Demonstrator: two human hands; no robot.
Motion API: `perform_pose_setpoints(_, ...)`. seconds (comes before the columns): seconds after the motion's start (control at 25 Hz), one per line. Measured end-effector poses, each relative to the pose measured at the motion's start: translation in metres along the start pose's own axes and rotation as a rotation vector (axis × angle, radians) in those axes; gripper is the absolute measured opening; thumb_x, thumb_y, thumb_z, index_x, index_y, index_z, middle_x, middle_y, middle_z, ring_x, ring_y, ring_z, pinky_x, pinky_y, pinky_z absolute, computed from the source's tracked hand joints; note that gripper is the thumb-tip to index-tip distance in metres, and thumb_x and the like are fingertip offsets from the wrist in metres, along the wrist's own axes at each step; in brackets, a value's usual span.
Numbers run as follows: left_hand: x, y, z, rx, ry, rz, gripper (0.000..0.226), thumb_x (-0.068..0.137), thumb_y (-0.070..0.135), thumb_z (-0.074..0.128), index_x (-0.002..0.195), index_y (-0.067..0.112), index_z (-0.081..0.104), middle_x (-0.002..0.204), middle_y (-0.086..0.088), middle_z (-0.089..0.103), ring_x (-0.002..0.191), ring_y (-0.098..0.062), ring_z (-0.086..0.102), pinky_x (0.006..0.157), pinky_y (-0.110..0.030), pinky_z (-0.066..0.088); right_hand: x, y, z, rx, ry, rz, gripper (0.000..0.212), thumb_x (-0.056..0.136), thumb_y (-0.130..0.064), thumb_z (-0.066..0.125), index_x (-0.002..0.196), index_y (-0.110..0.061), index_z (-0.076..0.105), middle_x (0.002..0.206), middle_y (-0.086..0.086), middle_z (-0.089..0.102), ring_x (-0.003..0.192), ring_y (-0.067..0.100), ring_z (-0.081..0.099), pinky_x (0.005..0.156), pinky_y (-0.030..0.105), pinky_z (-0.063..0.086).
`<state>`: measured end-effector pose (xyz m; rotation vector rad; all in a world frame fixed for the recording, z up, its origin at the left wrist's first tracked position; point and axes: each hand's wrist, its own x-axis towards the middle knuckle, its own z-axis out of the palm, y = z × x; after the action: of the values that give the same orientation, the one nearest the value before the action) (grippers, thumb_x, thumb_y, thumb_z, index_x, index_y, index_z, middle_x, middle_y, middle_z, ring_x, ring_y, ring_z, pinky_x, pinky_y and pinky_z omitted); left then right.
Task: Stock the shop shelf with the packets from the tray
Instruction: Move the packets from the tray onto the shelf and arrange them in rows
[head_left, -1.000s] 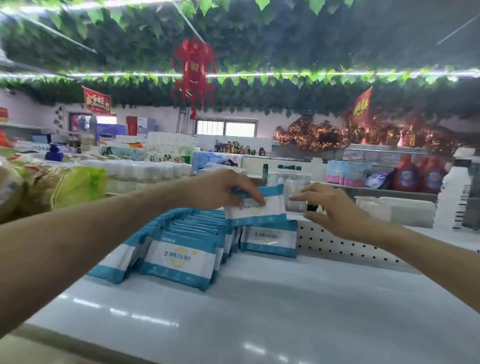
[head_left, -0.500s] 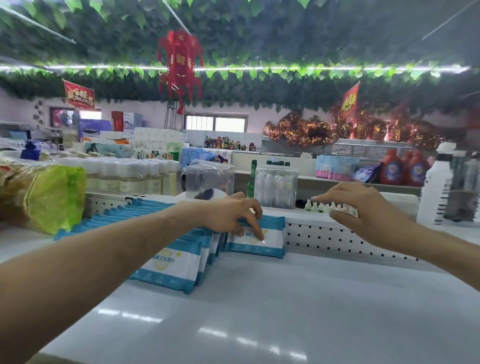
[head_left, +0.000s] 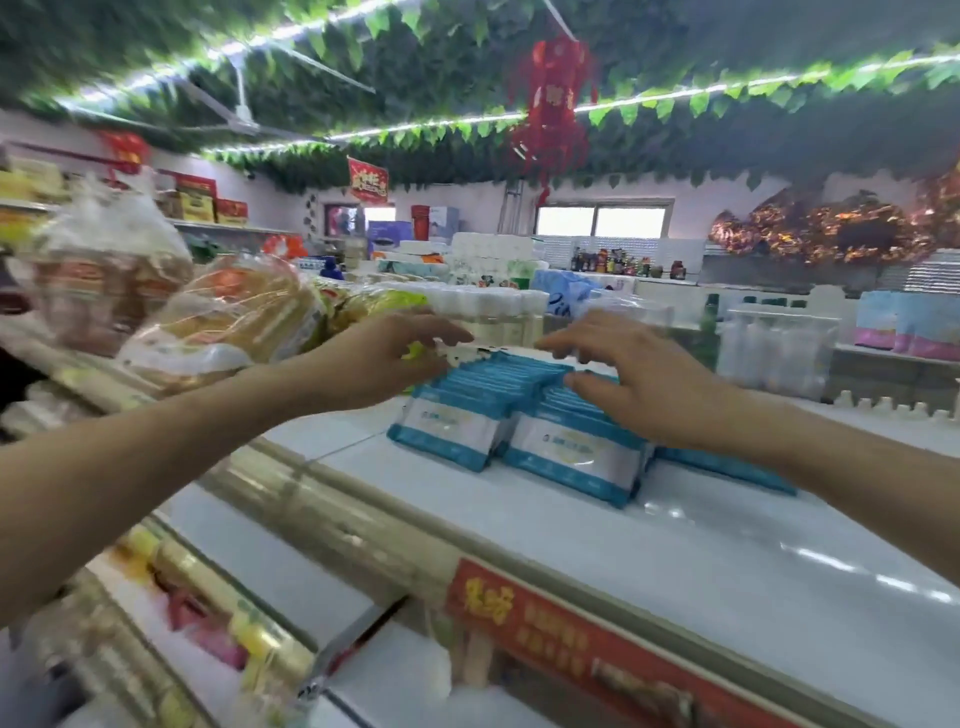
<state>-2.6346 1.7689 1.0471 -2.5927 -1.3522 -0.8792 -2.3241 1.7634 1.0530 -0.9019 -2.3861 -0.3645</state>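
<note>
Step judged squaring-up: left hand (head_left: 384, 364), fingers bent over the back of the blue-and-white plastic packets (head_left: 452, 431) standing in 2 rows on the glossy white shelf (head_left: 753, 561), grip unreadable through blur; right hand (head_left: 644, 389) spread flat on the right row, holding nothing; next calls for a gentle inward push.

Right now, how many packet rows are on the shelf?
2: left row under the left hand, right row under the right hand; a blue edge beyond it may be more.
</note>
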Motion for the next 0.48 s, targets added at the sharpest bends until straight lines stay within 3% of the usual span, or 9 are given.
perform_pose_setpoints(0.2, -0.223, -0.075, -0.052, 0.085, 0.096, -0.431, 0.044, 0.103, 0.031, 0.06, 0.146, 0.037, 0.053, 0.122, 0.019, 0.062, 0.106, 0.001, 0.061, 0.089, -0.028, 0.052, 0.093, -0.156, 0.111, 0.275, -0.14, -0.298, 0.046, 0.098, -0.035, 0.059, 0.143, -0.025, 0.055, 0.124, -0.003, 0.06, 0.112, 0.013, 0.055, 0.099, 0.036, 0.046)
perform_pose_setpoints(0.36, -0.394, -0.098, -0.05, 0.144, 0.092, -0.77, 0.049, 0.095, 0.036, 0.06, 0.144, 0.032, 0.056, 0.117, 0.011, 0.066, 0.096, -0.006, 0.065, 0.089, -0.038, 0.056, 0.109, -0.272, 0.21, 0.328, -0.364, -0.447, 0.054, 0.1, -0.041, 0.058, 0.151, -0.027, 0.044, 0.142, 0.002, 0.051, 0.13, 0.02, 0.049, 0.109, 0.043, 0.042)
perform_pose_setpoints(0.48, -0.507, -0.094, -0.027, 0.147, 0.0, -0.975, 0.061, 0.086, 0.043, 0.053, 0.143, 0.023, 0.057, 0.115, 0.007, 0.066, 0.094, -0.008, 0.065, 0.092, -0.038, 0.055, 0.09, -0.338, 0.279, 0.338, -0.586, -0.489, 0.06, 0.1, -0.039, 0.06, 0.154, -0.025, 0.039, 0.149, 0.01, 0.046, 0.137, 0.031, 0.046, 0.111, 0.044, 0.041)
